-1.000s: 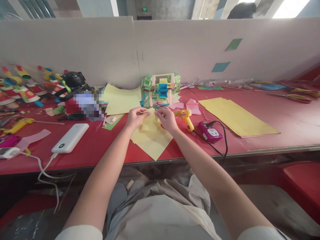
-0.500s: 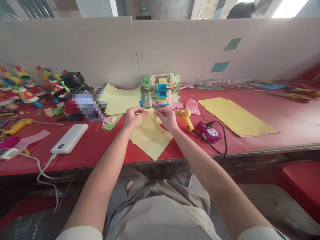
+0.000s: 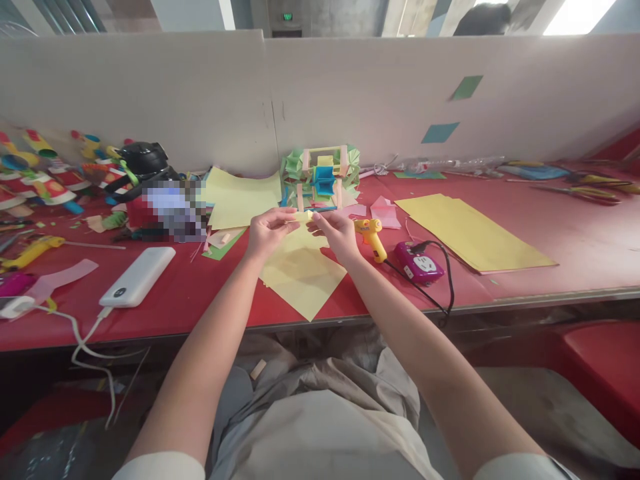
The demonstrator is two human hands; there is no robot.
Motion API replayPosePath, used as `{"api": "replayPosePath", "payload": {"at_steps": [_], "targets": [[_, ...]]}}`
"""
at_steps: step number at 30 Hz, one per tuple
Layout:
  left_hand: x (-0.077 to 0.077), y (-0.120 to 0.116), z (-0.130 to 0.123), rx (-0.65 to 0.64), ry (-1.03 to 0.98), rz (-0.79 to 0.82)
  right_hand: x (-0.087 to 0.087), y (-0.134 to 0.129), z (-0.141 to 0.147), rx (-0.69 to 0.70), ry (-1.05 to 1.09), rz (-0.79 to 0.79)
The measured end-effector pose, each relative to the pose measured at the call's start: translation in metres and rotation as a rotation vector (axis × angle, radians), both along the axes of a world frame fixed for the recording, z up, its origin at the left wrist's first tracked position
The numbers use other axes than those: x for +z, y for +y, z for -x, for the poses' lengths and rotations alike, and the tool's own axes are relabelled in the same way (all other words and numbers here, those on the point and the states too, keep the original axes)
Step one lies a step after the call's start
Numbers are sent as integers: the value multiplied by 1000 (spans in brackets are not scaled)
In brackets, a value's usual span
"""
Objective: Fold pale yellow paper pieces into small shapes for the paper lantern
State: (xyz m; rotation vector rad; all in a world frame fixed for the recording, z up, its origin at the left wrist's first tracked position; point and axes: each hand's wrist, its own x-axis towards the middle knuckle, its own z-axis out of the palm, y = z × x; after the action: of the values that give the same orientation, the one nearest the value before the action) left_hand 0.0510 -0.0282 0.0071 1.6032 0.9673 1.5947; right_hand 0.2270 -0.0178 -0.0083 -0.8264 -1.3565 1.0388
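Between my two hands is a small folded piece of yellow paper (image 3: 303, 217). My left hand (image 3: 273, 230) pinches its left end, and the fingers of my right hand (image 3: 336, 231) close on its right end. Under them a larger yellow sheet (image 3: 310, 280) lies on the red table with one corner pointing at me. Just behind my hands stands a paper and wooden-stick model (image 3: 324, 179) with green fans and a blue middle. A yellow hot glue gun (image 3: 371, 237) lies close to the right of my right hand.
A purple socket box (image 3: 419, 263) with a black cord and a stack of yellow sheets (image 3: 475, 233) lie to the right. On the left are a white power bank (image 3: 139, 277) with a cable, a black-lidded container (image 3: 145, 160) and several paper figures (image 3: 47, 180). A partition (image 3: 150, 93) closes the back.
The small yellow paper, which stood up as a flat piece in front of my fingers, is now folded into a narrow strip. My hands have stayed in nearly the same place.
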Motion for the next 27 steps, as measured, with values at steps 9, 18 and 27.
{"api": "replayPosePath", "payload": {"at_steps": [9,18,27], "targets": [[-2,5,2,27,40,53,-8,7,2,28,54,2],[-15,19,3,89,-190,167,-9,7,1,37,52,15],[-11,14,1,-51,-203,367,-8,6,3,32,39,-8]]}}
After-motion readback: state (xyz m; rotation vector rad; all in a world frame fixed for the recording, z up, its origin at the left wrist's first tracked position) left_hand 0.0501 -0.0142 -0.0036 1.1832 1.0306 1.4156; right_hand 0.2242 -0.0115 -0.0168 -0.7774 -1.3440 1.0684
